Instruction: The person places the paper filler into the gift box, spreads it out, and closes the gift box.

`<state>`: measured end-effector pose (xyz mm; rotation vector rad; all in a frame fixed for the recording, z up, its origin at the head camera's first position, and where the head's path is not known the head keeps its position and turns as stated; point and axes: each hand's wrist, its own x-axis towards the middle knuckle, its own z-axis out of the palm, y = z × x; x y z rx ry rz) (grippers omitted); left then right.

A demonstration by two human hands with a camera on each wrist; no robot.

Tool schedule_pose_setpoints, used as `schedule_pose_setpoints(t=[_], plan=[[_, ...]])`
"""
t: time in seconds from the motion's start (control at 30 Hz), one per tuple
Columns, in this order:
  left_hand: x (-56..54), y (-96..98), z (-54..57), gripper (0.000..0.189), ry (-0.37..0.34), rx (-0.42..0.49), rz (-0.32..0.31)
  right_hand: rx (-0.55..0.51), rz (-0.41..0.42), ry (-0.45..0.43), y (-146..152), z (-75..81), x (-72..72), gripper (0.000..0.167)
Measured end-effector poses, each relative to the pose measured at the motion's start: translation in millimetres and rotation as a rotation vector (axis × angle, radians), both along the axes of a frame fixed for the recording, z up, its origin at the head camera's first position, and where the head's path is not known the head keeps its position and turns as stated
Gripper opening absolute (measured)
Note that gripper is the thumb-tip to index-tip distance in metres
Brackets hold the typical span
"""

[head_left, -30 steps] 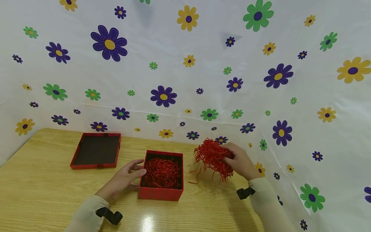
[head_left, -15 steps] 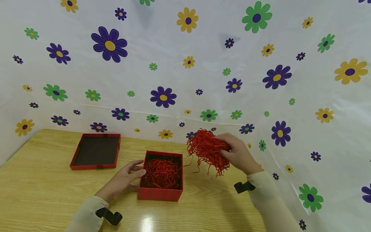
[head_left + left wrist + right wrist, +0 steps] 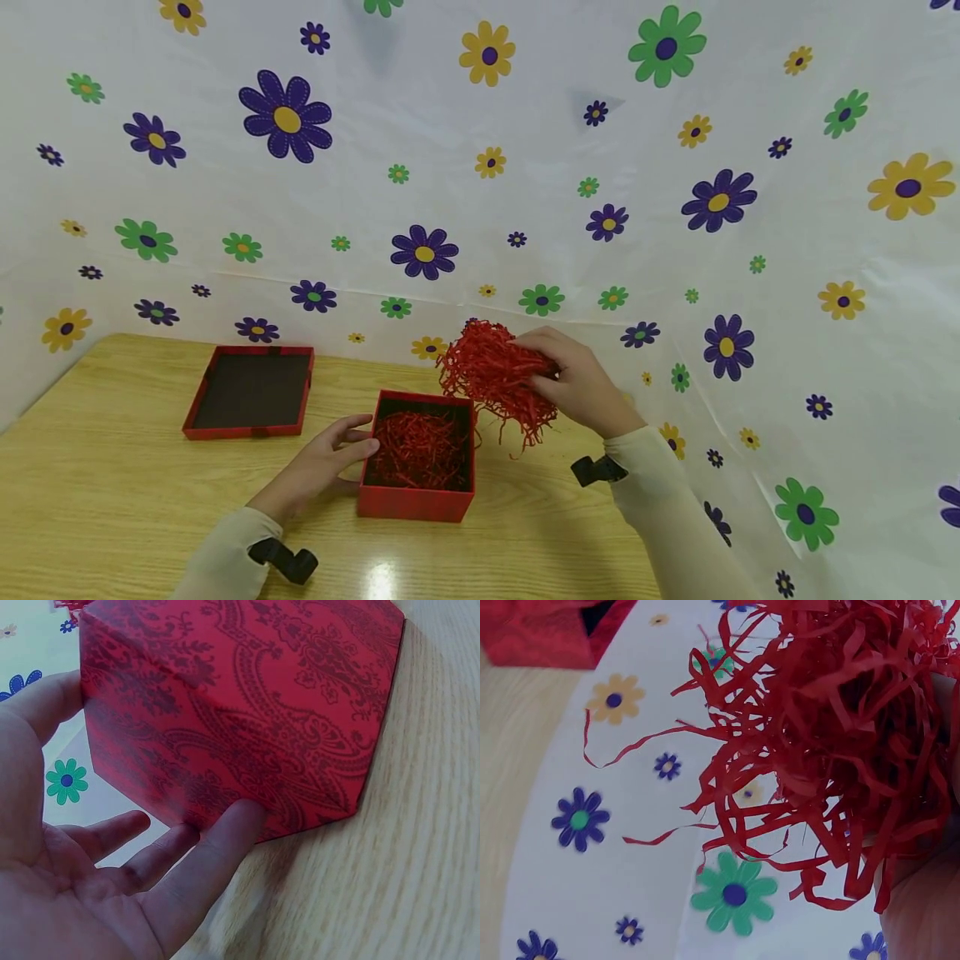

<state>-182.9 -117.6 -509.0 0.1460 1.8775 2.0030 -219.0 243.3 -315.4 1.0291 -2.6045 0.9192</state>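
Note:
A red gift box (image 3: pixel 415 503) with a dark inside stands uncovered on the table, and red shredded paper (image 3: pixel 420 448) lies in it. My left hand (image 3: pixel 326 460) rests against the box's left side. In the left wrist view its fairly straight fingers (image 3: pixel 187 881) touch the red patterned wall (image 3: pixel 292 712). My right hand (image 3: pixel 573 379) holds a loose clump of red shredded paper (image 3: pixel 495 371) in the air, just right of the box and above its rim. Strands dangle from the clump (image 3: pixel 840 735) in the right wrist view, hiding most of the fingers.
The box lid (image 3: pixel 251 392) lies at the left back of the wooden table (image 3: pixel 135 492), its black inside facing up. A white flower-printed cloth (image 3: pixel 450 108) hangs behind the table and along its right side.
My right hand has lifted the clump of shredded paper and carried it left, close to the box's right rim. The left hand, box and lid have stayed in place.

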Motion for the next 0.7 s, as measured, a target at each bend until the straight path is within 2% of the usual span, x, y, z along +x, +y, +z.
schedule_pose_setpoints(t=[0.57,0.7], plan=[[2.3,1.7,2.9,0.070,-0.010,0.017,-0.002,-0.046,0.092,0.065,-30.3,20.7,-4.2,0.042],[2.2,1.3,2.8,0.070,-0.011,0.019,-0.001,-0.048,0.102,0.054,-35.9,18.7,-5.0,0.041]])
